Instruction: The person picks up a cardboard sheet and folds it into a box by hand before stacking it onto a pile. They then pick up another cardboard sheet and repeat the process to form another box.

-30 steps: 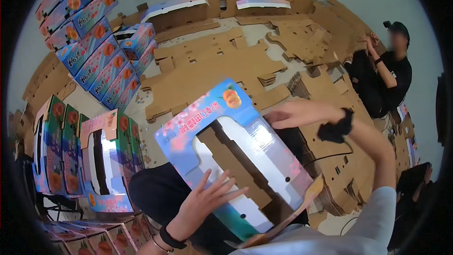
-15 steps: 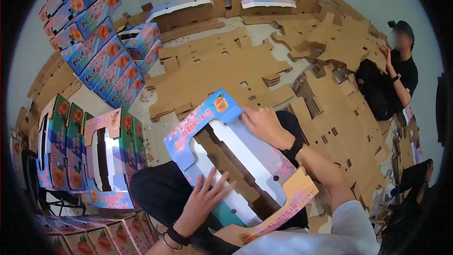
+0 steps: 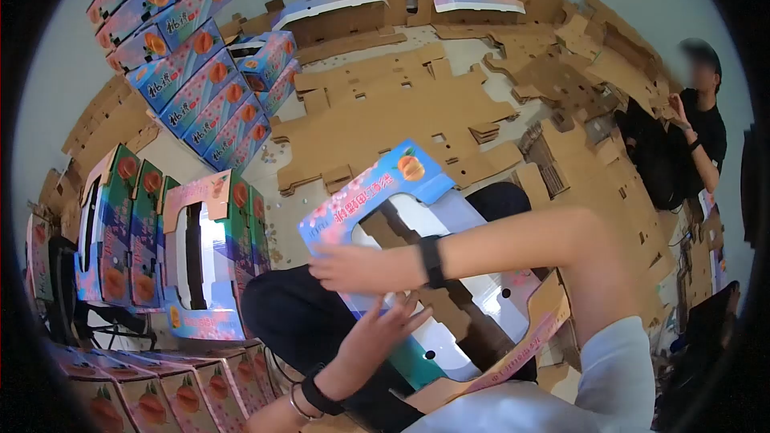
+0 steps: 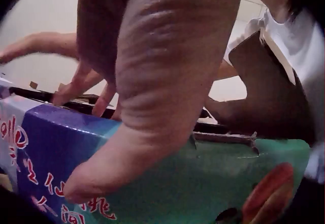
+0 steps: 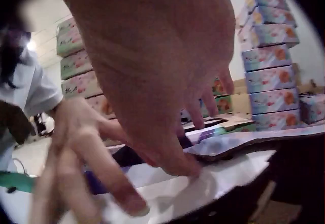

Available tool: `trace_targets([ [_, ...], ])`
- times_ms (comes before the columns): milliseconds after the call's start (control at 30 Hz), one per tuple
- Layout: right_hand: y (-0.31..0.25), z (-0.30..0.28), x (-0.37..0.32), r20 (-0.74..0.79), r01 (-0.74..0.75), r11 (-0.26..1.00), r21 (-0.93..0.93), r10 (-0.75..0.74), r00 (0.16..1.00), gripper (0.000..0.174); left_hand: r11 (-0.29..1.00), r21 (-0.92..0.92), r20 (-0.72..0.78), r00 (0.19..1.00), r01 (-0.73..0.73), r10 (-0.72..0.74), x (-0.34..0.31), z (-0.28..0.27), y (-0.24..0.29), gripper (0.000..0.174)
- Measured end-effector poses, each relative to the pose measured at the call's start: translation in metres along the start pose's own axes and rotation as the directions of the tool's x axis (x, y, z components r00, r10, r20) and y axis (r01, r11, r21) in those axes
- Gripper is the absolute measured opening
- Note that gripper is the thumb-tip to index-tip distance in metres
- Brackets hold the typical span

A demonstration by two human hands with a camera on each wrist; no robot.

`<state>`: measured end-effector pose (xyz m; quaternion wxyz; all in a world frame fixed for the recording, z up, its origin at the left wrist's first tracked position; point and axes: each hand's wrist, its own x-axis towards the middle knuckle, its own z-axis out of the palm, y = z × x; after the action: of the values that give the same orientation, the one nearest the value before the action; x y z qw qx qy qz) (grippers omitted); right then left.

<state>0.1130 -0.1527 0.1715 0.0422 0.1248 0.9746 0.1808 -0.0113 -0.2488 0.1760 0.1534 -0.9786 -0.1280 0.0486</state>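
Observation:
A printed peach carton point(image 3: 473, 216) sits tilted across the person's lap, its top showing a long opening between white panels. The left hand point(image 3: 381, 341) holds the carton's near left edge. Its thumb point(image 4: 101, 175) presses the printed side in the left wrist view, while its fingers reach over the top. Crossing over the carton, the right hand point(image 3: 361, 267) is at its upper left edge, just above the left hand. In the right wrist view, the right thumb point(image 5: 175, 163) is at the white panel and the other fingers extend past the edge.
Stacked blue peach cartons point(image 3: 180, 56) rise at the back left. Green and purple cartons point(image 3: 204, 252) stand left of the lap, with more cartons point(image 3: 184, 397) below. Flattened cardboard sheets point(image 3: 385, 112) cover the floor ahead. Another person point(image 3: 698, 120) sits at the right.
The right hand first came to the carton's right edge, then swept left across it to the upper left edge. The left hand stayed on the near left edge. The carton's lower end flap tilted up, then back.

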Motion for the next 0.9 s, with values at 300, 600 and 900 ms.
trace_targets([
  [300,-0.001,0.008,0.055,0.179,0.199,0.954,-0.222,-0.161,0.971,0.020,0.997,0.074,0.056,0.998,0.016,-0.020,-0.007,0.008,-0.003,0.065],
  [600,0.064,-0.002,0.003,0.019,0.020,1.000,0.022,-0.020,1.000,0.009,0.997,0.026,-0.037,0.997,-0.068,0.069,0.007,0.009,-0.036,0.065],
  [900,0.104,-0.039,-0.098,0.074,-0.198,0.958,0.207,0.186,0.980,0.012,0.924,0.319,-0.225,0.930,-0.211,0.290,0.066,0.003,-0.057,0.063],
])
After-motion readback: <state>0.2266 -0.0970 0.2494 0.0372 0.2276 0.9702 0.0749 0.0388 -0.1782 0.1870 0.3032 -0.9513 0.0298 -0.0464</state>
